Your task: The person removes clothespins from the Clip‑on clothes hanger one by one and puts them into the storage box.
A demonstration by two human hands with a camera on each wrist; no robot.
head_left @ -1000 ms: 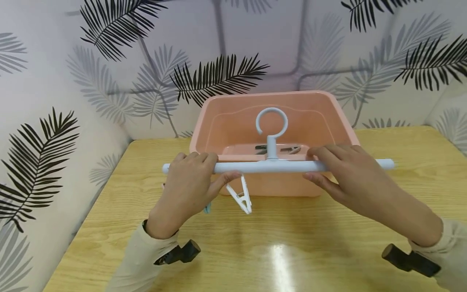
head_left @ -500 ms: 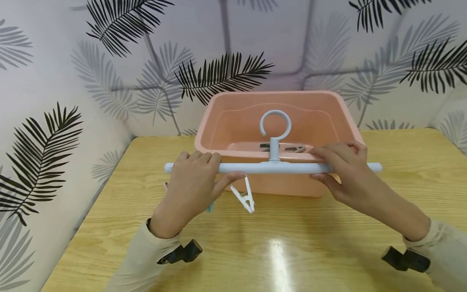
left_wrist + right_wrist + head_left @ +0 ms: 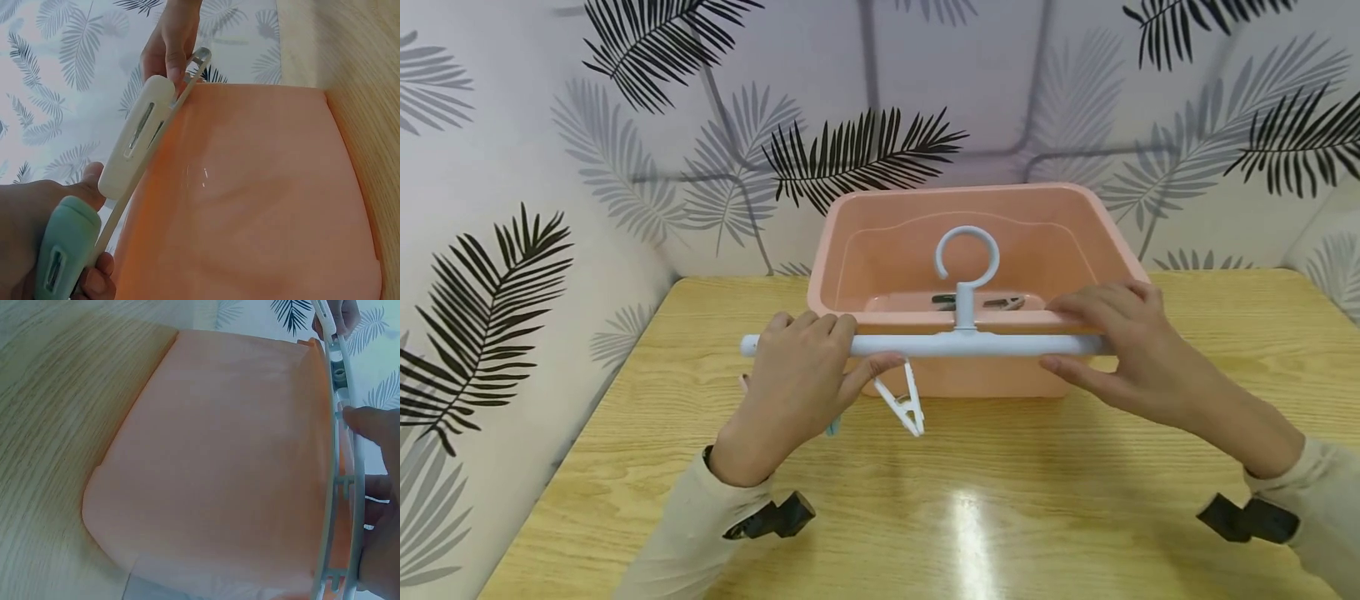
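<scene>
Pale hanger (image 3: 902, 345) in both hands (image 3: 801, 379) (image 3: 1142, 362), long axis crosswise, hook (image 3: 965, 302) upward, right end apparently out of view

Pale blue bar hanger (image 3: 967, 344), held level between left hand (image 3: 801, 379) and right hand (image 3: 1138, 358), right end hidden; round hook (image 3: 996, 257) upright at mid-bar, its gap at lower left. White clip (image 3: 913, 412) hangs tilted beneath, near the left thumb; mint clip (image 3: 69, 225) beside it, mostly covered in the head view.
</scene>
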